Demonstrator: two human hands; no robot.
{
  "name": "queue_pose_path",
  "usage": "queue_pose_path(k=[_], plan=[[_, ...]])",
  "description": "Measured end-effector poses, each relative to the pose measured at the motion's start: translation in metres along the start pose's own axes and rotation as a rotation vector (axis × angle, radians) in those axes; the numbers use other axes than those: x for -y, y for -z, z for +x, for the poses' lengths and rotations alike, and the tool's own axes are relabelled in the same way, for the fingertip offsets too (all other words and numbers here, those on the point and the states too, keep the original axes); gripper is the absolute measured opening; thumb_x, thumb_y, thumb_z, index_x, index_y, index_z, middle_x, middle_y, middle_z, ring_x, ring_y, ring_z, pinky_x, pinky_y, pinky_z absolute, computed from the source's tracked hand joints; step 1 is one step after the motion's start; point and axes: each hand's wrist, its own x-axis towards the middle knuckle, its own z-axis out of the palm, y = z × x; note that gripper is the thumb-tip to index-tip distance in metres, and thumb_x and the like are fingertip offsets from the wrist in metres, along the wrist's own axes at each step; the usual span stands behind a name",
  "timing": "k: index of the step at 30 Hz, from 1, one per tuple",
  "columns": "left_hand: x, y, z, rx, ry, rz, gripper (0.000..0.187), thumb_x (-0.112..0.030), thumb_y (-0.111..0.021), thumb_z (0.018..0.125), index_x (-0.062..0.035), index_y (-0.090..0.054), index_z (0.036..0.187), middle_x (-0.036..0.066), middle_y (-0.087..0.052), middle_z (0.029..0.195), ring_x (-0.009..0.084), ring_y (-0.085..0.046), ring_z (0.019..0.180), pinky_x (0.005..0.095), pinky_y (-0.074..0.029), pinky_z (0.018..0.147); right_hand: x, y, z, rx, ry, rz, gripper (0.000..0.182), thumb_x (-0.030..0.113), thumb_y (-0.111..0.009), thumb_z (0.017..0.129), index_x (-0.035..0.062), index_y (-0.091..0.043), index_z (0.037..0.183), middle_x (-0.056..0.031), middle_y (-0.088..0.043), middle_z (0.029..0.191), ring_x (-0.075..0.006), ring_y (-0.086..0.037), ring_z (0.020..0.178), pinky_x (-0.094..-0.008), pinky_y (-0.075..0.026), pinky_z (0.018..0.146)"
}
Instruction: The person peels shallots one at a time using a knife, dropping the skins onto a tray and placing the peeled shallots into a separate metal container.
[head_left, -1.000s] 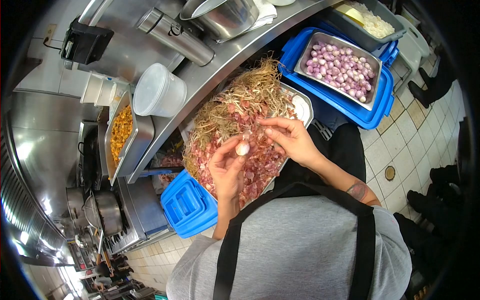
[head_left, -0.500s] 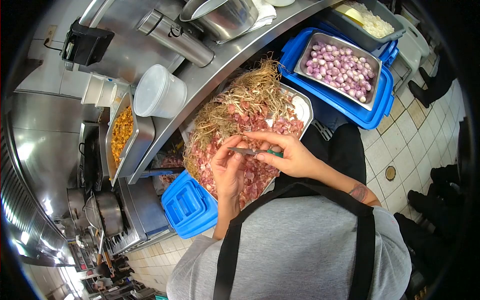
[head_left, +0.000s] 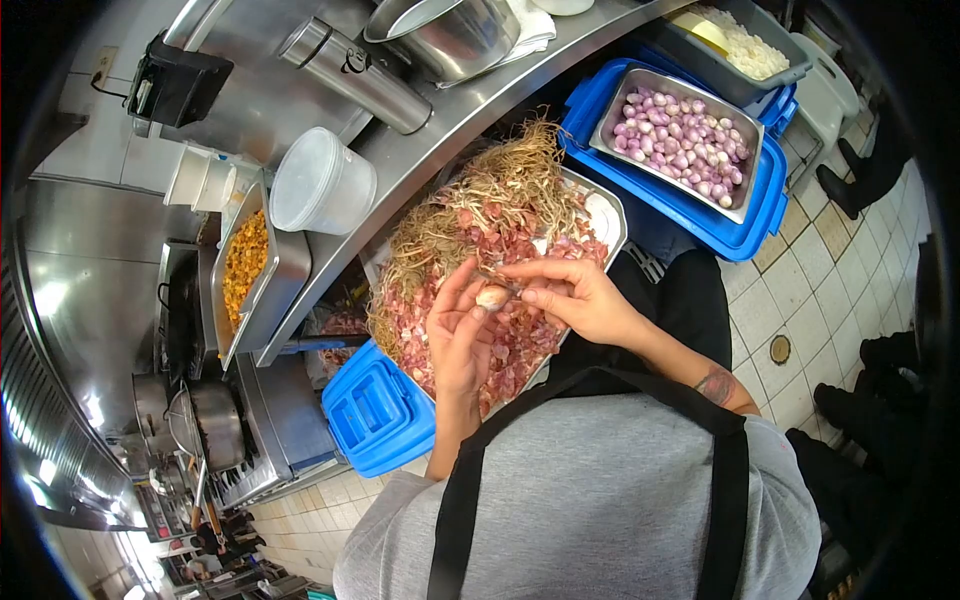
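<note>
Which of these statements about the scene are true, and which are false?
1. The left hand holds a small bulb. True.
2. The right hand wears a glove. False: it is bare.
3. Tangled roots lie heaped beside reddish skins. True.
4. The pan of purple bulbs stands on the steel counter. False: it rests on a blue tub.
5. A lidded plastic container stands on the counter. True.
</note>
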Motion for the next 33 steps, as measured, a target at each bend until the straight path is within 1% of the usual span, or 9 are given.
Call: queue_pose_path(k=[6, 12, 15, 18, 21, 24, 27, 30, 33], plan=[[0.009, 0.016, 0.003, 0.051, 0.076, -0.105, 0.039, -0.004, -0.057, 0.084, 0.0022, -0.048, 0.122, 0.014, -0.063, 0.1, 0.0207, -0.061, 0.09, 0.0288, -0.051, 0.078, 0.005, -0.003, -0.001, -0.091, 0.082, -0.05, 0.029, 0.007, -0.056, 0.088, 0.0028, -0.059, 0.116, 0.0036, -0.057, 0.071, 0.0007, -0.043, 0.058, -0.0169, -0.035, 0.049], [0.009, 0.013, 0.001, 0.038, 0.176, -0.256, 0.038, -0.005, -0.058, 0.083, 0.0023, -0.049, 0.12, 0.015, -0.061, 0.106, 0.0202, -0.062, 0.091, 0.0268, -0.052, 0.079, 0.004, -0.002, -0.001, -0.126, 0.055, -0.008, 0.029, 0.006, -0.056, 0.087, 0.0032, -0.059, 0.116, 0.0031, -0.059, 0.074, 0.0006, -0.043, 0.058, -0.0166, -0.034, 0.049], [0.011, 0.015, 0.002, 0.024, 0.205, -0.256, 0.039, -0.007, -0.059, 0.084, 0.0015, -0.049, 0.12, 0.016, -0.059, 0.109, 0.0198, -0.061, 0.092, 0.0254, -0.053, 0.078, 0.001, 0.0, -0.001, -0.121, 0.05, 0.021, 0.029, 0.006, -0.056, 0.087, 0.0041, -0.059, 0.117, 0.0034, -0.058, 0.072, 0.0007, -0.043, 0.056, -0.0163, -0.033, 0.048], [0.012, 0.017, 0.003, 0.068, 0.182, -0.286, 0.034, -0.005, -0.056, 0.086, 0.0022, -0.049, 0.119, 0.017, -0.059, 0.109, 0.0199, -0.062, 0.093, 0.0268, -0.053, 0.081, -0.003, 0.0, 0.0, -0.186, 0.093, 0.016, 0.03, 0.006, -0.054, 0.088, 0.0043, -0.057, 0.118, 0.0036, -0.057, 0.071, 0.0007, -0.042, 0.055, -0.0161, -0.032, 0.047], [0.009, 0.023, 0.005, 0.081, 0.165, -0.25, 0.034, -0.005, -0.057, 0.087, 0.0015, -0.05, 0.119, 0.019, -0.058, 0.111, 0.0191, -0.062, 0.092, 0.0249, -0.053, 0.08, -0.004, 0.004, 0.002, -0.227, 0.092, 0.055, 0.031, 0.005, -0.053, 0.089, 0.0036, -0.055, 0.12, 0.0039, -0.056, 0.071, 0.0006, -0.041, 0.054, -0.0158, -0.031, 0.046], [0.008, 0.022, 0.007, 0.048, 0.159, -0.255, 0.033, -0.004, -0.057, 0.086, 0.0008, -0.051, 0.118, 0.021, -0.057, 0.112, 0.0186, -0.062, 0.091, 0.0241, -0.053, 0.08, -0.006, 0.008, 0.003, -0.275, 0.092, 0.055, 0.031, 0.005, -0.052, 0.09, 0.0038, -0.055, 0.121, 0.0041, -0.055, 0.071, 0.0002, -0.042, 0.056, -0.0159, -0.033, 0.049], [0.008, 0.023, 0.008, 0.01, 0.165, -0.235, 0.035, -0.002, -0.059, 0.084, 0.0005, -0.051, 0.118, 0.019, -0.058, 0.11, 0.0179, -0.062, 0.089, 0.0236, -0.052, 0.078, -0.004, 0.005, 0.003, -0.283, 0.096, 0.063, 0.033, 0.005, -0.053, 0.089, 0.0048, -0.054, 0.122, 0.0029, -0.056, 0.072, -0.001, -0.044, 0.06, -0.0169, -0.037, 0.053], [0.009, 0.019, 0.008, 0.019, 0.112, -0.183, 0.038, 0.001, -0.061, 0.082, 0.0013, -0.051, 0.118, 0.016, -0.059, 0.108, 0.0163, -0.062, 0.086, 0.0231, -0.052, 0.076, -0.011, 0.003, 0.003, -0.229, 0.122, -0.139, 0.036, 0.006, -0.055, 0.087, 0.0053, -0.053, 0.124, 0.0006, -0.058, 0.076, -0.0022, -0.046, 0.064, -0.0184, -0.04, 0.058], [0.01, 0.017, 0.008, -0.057, 0.052, -0.104, 0.041, 0.004, -0.063, 0.079, 0.0026, -0.052, 0.118, 0.013, -0.061, 0.104, 0.0147, -0.061, 0.085, 0.024, -0.052, 0.076, -0.004, -0.003, -0.003, -0.142, 0.029, -0.159, 0.038, 0.007, -0.056, 0.086, 0.0047, -0.052, 0.124, -0.0024, -0.062, 0.085, -0.0024, -0.049, 0.067, -0.0192, -0.041, 0.059]])
